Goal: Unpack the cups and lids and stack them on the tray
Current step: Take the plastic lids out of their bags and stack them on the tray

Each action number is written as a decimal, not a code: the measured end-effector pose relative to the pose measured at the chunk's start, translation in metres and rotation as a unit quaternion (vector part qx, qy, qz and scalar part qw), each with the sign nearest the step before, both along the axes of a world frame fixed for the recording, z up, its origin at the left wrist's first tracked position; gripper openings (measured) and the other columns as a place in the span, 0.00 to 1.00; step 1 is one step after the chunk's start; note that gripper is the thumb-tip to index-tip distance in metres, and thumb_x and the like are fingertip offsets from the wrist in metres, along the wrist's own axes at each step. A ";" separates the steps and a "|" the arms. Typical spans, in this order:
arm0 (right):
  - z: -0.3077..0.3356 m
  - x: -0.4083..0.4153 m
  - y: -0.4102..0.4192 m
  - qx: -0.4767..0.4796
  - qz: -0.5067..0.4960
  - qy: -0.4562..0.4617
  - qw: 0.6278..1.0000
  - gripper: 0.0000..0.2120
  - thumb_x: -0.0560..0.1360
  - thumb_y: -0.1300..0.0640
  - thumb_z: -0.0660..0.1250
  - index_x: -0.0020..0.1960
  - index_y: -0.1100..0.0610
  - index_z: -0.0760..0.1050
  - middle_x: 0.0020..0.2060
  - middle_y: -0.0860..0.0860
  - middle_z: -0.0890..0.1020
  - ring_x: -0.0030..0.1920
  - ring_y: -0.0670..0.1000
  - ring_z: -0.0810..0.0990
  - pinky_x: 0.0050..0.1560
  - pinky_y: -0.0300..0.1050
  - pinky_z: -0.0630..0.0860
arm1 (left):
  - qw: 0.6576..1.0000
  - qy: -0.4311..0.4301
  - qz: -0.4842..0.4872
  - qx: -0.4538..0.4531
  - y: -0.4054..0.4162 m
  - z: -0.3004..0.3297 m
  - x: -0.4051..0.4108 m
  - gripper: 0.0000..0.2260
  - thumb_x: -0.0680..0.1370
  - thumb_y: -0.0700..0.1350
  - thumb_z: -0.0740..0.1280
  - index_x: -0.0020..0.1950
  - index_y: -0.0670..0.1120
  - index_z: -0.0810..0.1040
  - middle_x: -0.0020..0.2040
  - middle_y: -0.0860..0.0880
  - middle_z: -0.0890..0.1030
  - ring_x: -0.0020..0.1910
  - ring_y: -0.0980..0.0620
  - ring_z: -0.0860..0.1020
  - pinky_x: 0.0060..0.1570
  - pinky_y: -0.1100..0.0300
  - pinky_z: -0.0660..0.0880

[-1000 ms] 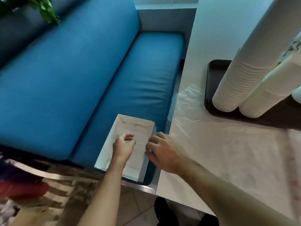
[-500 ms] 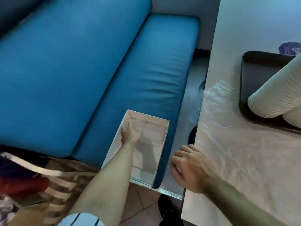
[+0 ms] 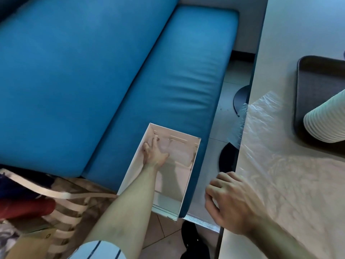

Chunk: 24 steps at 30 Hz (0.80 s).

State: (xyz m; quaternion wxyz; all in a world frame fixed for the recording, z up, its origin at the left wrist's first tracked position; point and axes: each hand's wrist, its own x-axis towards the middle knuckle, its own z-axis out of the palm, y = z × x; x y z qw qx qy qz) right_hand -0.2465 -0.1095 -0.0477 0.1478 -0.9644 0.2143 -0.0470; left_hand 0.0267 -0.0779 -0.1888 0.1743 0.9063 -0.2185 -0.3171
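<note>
Left hand (image 3: 154,155) deeper in box (image 3: 183,181), fingers spread

box (image 3: 188,176) walls hem left hand (image 3: 154,155) | table edge (image 3: 242,165) beside

Blue padded bench (image 3: 115,75) across the left and far side, pale table (image 3: 291,184) on the right, tiled floor (image 3: 164,228) between and near, pale wall (image 3: 244,28) far behind.
</note>
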 end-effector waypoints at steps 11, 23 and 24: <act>0.002 0.001 0.000 -0.002 -0.005 -0.011 1.000 0.13 0.75 0.51 0.63 0.32 0.49 0.71 0.29 0.44 0.73 0.33 0.48 0.66 0.39 0.45 0.73 | 0.999 -0.021 -0.012 0.027 -0.012 -0.009 0.003 0.33 0.69 0.49 0.73 0.70 0.53 0.62 0.62 0.42 0.61 0.61 0.36 0.68 0.61 0.50 0.72; -0.003 0.000 -0.001 -0.017 -0.005 0.002 1.000 0.13 0.75 0.50 0.63 0.32 0.49 0.71 0.29 0.43 0.73 0.33 0.47 0.66 0.40 0.43 0.70 | 0.989 0.024 0.107 -0.101 0.012 -0.005 -0.011 0.31 0.72 0.49 0.72 0.73 0.61 0.66 0.64 0.45 0.62 0.62 0.41 0.68 0.60 0.57 0.70; -0.003 0.000 -0.001 -0.018 -0.005 0.001 1.000 0.13 0.75 0.51 0.63 0.32 0.49 0.71 0.29 0.43 0.73 0.33 0.47 0.66 0.40 0.43 0.70 | 0.983 0.031 0.127 -0.125 0.016 0.000 -0.014 0.29 0.72 0.49 0.72 0.71 0.61 0.68 0.63 0.46 0.62 0.60 0.42 0.69 0.56 0.59 0.70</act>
